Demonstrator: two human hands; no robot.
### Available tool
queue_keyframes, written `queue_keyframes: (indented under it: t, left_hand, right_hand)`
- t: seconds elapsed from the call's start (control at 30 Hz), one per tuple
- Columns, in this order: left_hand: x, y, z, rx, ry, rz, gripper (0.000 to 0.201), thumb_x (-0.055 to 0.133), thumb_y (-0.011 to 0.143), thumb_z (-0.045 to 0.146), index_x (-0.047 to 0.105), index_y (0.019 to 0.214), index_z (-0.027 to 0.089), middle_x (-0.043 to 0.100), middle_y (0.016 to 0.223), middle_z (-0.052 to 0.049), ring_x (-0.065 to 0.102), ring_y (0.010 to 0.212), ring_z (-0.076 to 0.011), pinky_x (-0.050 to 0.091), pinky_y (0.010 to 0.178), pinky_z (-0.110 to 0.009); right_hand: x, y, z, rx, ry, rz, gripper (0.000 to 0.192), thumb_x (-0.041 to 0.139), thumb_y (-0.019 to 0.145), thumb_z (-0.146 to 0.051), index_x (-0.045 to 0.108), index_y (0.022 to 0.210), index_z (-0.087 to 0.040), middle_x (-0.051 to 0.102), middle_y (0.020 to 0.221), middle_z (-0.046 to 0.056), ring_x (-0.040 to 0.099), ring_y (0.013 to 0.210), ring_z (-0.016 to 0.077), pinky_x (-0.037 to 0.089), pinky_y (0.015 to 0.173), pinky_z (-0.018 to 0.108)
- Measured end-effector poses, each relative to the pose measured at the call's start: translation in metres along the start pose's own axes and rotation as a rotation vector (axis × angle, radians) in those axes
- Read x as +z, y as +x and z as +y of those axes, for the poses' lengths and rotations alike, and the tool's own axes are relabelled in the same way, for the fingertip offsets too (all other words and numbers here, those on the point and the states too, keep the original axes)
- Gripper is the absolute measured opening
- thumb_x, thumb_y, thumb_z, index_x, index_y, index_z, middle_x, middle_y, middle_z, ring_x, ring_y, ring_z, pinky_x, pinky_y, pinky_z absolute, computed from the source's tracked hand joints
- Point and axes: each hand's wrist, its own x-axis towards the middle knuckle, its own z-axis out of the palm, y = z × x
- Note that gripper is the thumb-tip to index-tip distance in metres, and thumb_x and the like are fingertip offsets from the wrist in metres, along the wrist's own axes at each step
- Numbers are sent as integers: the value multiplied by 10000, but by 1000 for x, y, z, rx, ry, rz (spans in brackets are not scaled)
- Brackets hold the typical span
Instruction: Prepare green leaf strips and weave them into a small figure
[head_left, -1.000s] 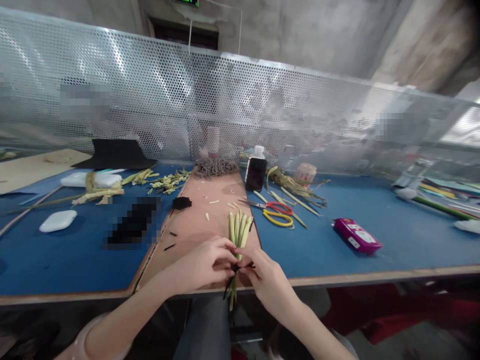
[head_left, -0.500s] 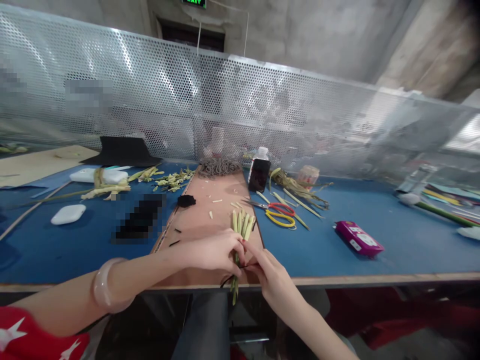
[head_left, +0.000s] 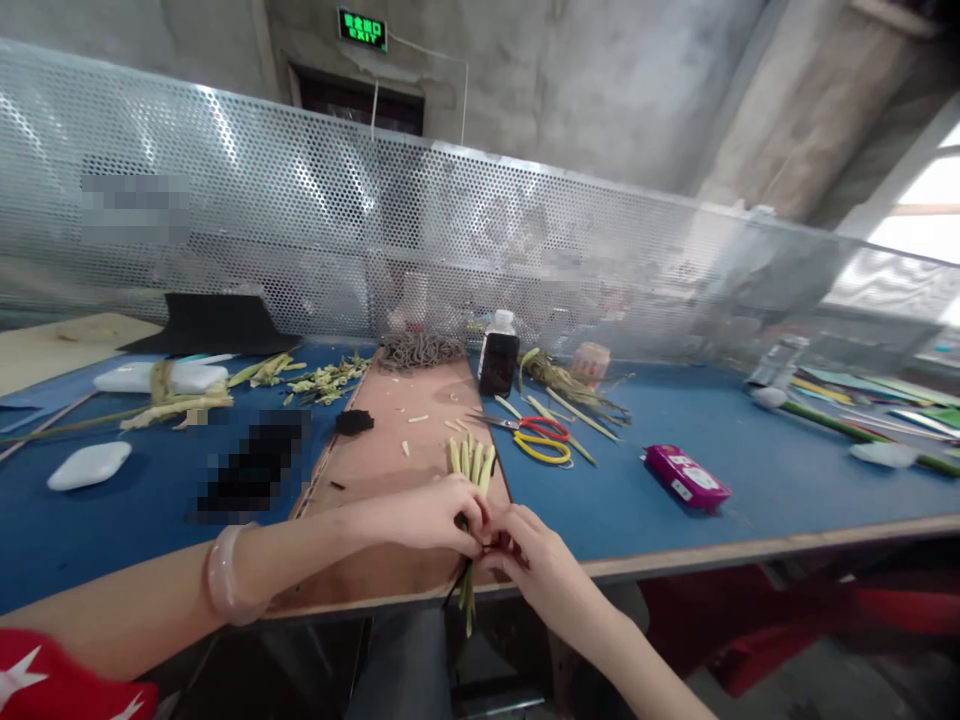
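At the table's front edge, a bundle of pale green plant stalks (head_left: 471, 460) stands out beyond my left hand (head_left: 442, 515), which is closed around it. The bundle's darker thin ends hang below the fingers past the edge. My right hand (head_left: 536, 555) is closed against the bundle's right side, its fingertips pinching a dark thread. A loose tail of that dark thread (head_left: 453, 588) shows to the left of the hanging ends. The fingers of both hands meet and hide where the thread crosses the stalks.
A tan board (head_left: 420, 440) lies under the work on a blue tabletop (head_left: 600, 500). Scissors (head_left: 544, 440), dry stalks (head_left: 566, 385) and a dark bottle (head_left: 499, 360) are beyond the right hand. Farther right lies a purple packet (head_left: 686, 477). Grey cord (head_left: 420, 352) is heaped by a perforated metal screen (head_left: 450, 230).
My right hand's fingers have curled in closer to the left hand, and the stretch of thread between them is shorter. The camera view has tilted up and turned slightly right.
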Motion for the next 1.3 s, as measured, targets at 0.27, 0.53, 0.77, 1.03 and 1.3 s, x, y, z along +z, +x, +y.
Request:
queue_keyframes:
  t: [0.27,0.53,0.77,1.03,1.3]
  left_hand:
    - [1,4,-12,-2,-2,-39,101,721,708,303,709,661,215,689,905,-10,585,893,-180,387,837,-295]
    - [2,5,-15,-17,-31,-55,252,704,709,427,676,687,177,666,904,-27,565,914,-184,400,827,-274]
    - [1,5,-12,11,-110,-44,195,672,755,381,703,713,192,683,896,-24,562,924,-188,390,859,-295]
    - [-2,5,-14,25,-111,-92,64,671,766,234,715,749,191,688,984,-21,560,964,-178,380,876,-270]
    - [0,7,-18,78,-92,-94,104,644,783,239,719,724,197,685,927,-25,559,933,-189,388,869,-285]
  right_hand:
    - [0,2,2,-115,-107,61,151,504,881,-139,583,759,-178,581,757,41,526,753,169,463,663,265]
    - [2,7,3,-97,-267,22,203,459,915,-195,527,725,-172,559,731,35,497,699,162,409,628,262]
    - [-4,8,9,4,-120,-3,198,558,868,-329,554,736,-180,579,731,20,522,700,152,422,645,257]
    - [-15,5,12,-8,142,-121,113,527,885,-181,632,850,-208,578,871,23,565,859,132,456,768,236]
    - [-8,13,10,-127,20,-68,167,463,918,-208,562,787,-179,552,831,49,526,845,165,457,757,278]
